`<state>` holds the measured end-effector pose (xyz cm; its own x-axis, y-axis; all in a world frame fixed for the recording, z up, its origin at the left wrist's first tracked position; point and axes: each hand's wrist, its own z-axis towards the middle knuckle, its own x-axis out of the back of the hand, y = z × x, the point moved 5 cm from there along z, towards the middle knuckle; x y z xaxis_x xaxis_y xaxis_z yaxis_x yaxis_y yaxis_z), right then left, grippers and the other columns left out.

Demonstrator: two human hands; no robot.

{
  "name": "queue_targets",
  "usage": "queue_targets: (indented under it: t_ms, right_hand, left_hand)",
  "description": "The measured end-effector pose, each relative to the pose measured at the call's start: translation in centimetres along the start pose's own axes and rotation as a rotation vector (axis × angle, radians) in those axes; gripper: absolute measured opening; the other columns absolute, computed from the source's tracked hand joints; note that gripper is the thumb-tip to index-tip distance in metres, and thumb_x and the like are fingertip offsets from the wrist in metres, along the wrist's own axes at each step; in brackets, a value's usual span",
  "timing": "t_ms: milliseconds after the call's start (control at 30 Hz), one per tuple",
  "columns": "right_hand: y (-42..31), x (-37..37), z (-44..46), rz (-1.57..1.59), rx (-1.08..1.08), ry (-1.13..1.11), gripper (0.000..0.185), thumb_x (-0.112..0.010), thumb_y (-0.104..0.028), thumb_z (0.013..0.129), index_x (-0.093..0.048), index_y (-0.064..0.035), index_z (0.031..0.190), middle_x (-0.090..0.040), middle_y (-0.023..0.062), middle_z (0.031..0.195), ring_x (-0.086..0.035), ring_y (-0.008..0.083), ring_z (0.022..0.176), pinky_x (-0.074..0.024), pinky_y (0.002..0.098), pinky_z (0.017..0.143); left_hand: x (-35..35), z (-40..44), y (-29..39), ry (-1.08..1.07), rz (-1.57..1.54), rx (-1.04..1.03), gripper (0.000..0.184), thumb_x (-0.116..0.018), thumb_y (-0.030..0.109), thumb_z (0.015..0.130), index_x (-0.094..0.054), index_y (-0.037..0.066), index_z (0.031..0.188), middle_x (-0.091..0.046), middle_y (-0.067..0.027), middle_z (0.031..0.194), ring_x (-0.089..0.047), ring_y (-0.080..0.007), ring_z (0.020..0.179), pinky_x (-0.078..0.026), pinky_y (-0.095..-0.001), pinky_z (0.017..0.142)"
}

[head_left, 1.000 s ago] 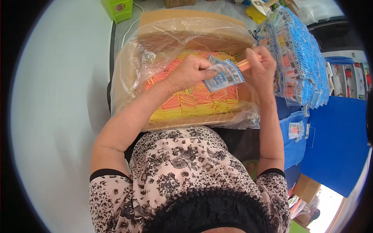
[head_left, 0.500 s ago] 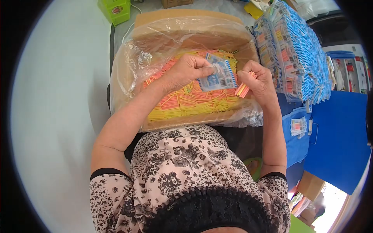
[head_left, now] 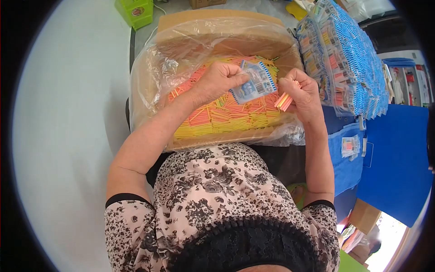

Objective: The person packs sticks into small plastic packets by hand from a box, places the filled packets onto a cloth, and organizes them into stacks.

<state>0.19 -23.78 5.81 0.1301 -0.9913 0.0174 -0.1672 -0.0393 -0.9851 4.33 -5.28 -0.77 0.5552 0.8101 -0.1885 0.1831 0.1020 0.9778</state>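
Observation:
Between the thumb and fingers of my left hand point(head_left: 220, 81) is a small clear plastic packet point(head_left: 256, 86) with blue striped edges and a printed barcode. My right hand point(head_left: 301, 93), closed just right of the packet, grips a small bundle of pink and yellow sticks point(head_left: 283, 101), their ends poking out below the fingers. Both hands are above a cardboard box point(head_left: 217, 20) lined with clear plastic. Many loose pink and yellow sticks point(head_left: 217, 118) lie inside it. Whether the packet holds anything is hard to make out.
A tall stack of filled packets point(head_left: 342, 63) with blue edges stands right of the box. One filled packet point(head_left: 350, 146) lies on a blue cloth point(head_left: 342, 165) beside my right forearm. A blue panel point(head_left: 398, 163) is farther right; a green container point(head_left: 136, 13) sits back left.
The packet in my left hand has tilted, its right side turning slightly upward. My right hand stays close by with the bundle of sticks, nearly unmoved.

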Motion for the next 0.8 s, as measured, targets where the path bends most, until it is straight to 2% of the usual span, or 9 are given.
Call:
queue_targets:
  t_ms: [100,400,667,800]
  right_hand:
    - [0.5,0.1,-0.2,0.000,-0.004,0.021,0.018,-0.065,-0.015,0.085,-0.052,-0.0125,0.074,-0.047,-0.0086,0.061,-0.036,-0.0019,0.048,-0.0250,0.0169,0.041]
    - [0.9,-0.3,-0.3,0.008,-0.039,-0.007,0.020,-0.061,-0.016,0.088,-0.049,-0.0120,0.073,-0.047,-0.0080,0.060,-0.039,-0.0021,0.046,-0.0263,0.0160,0.039]
    - [1.9,-0.2,-0.7,0.032,-0.058,0.007,0.017,-0.065,-0.016,0.085,-0.053,-0.0127,0.074,-0.047,-0.0088,0.060,-0.034,-0.0024,0.046,-0.0220,0.0161,0.040]
    - [1.3,-0.2,-0.5,0.057,-0.039,0.004,0.019,-0.060,-0.014,0.089,-0.049,-0.0114,0.074,-0.048,-0.0073,0.059,-0.038,-0.0017,0.045,-0.0251,0.0168,0.038]
  left_hand:
    - [0.7,-0.1,0.3,0.023,0.107,-0.049,0.019,-0.062,0.018,0.090,-0.068,0.000,0.088,-0.066,-0.0020,0.076,-0.058,-0.0050,0.067,-0.048,-0.0228,0.061]
    - [0.1,0.2,-0.1,0.039,-0.049,-0.039,0.015,-0.064,0.013,0.087,-0.068,-0.001,0.087,-0.066,-0.0028,0.075,-0.058,-0.0058,0.065,-0.048,-0.0229,0.061]
    - [0.4,-0.2,-0.1,-0.004,0.023,0.009,0.012,-0.069,0.008,0.081,-0.068,-0.002,0.087,-0.068,-0.0056,0.081,-0.062,-0.0083,0.072,-0.051,-0.0238,0.069]
    - [0.3,0.2,-0.7,-0.059,-0.023,0.070,0.013,-0.070,0.007,0.080,-0.068,-0.003,0.088,-0.069,-0.0065,0.084,-0.063,-0.0094,0.076,-0.052,-0.0246,0.073]
